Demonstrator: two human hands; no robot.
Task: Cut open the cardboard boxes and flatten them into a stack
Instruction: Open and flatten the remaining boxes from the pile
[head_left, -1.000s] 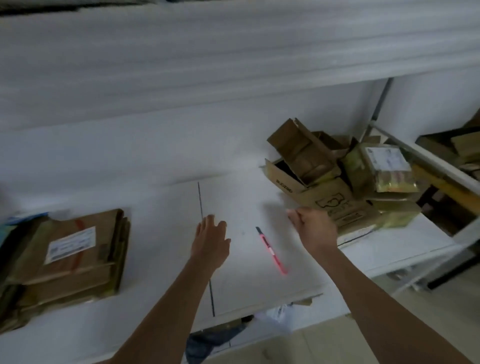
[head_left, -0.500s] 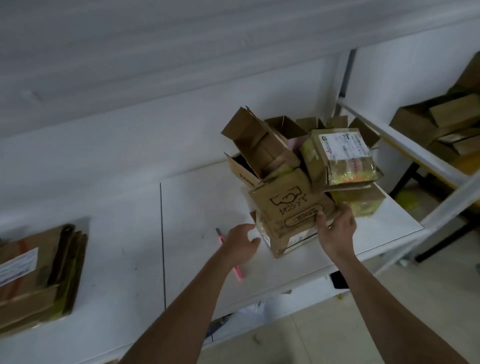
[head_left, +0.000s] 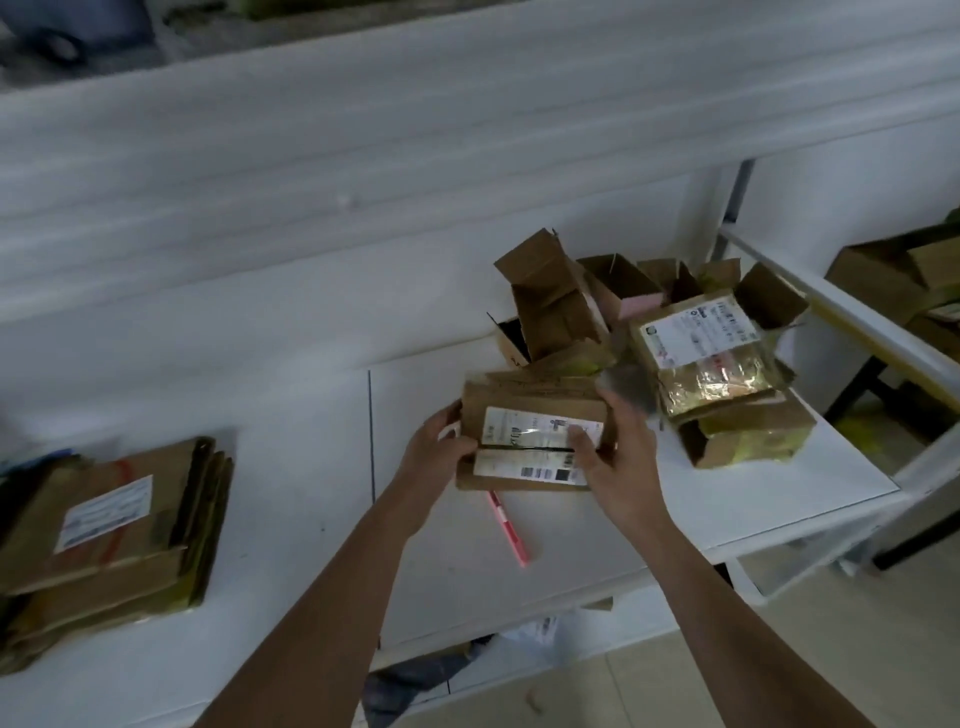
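holding a box (head_left: 535, 441), the left hand (head_left: 439, 452) grips its left end, the right hand (head_left: 618, 467) its right; a pink knife (head_left: 509, 530) lies on the counter (head_left: 291, 415).

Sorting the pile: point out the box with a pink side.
The open box at the back of the pile, behind the upright opened carton; its lower side shows pink, while the others are plain brown or taped.

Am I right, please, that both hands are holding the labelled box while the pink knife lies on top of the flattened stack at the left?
Not quite. The head view shows the pink knife lying on the white table, just below the labelled box, not on the flattened stack. The rest holds: the left hand and right hand both hold that box.
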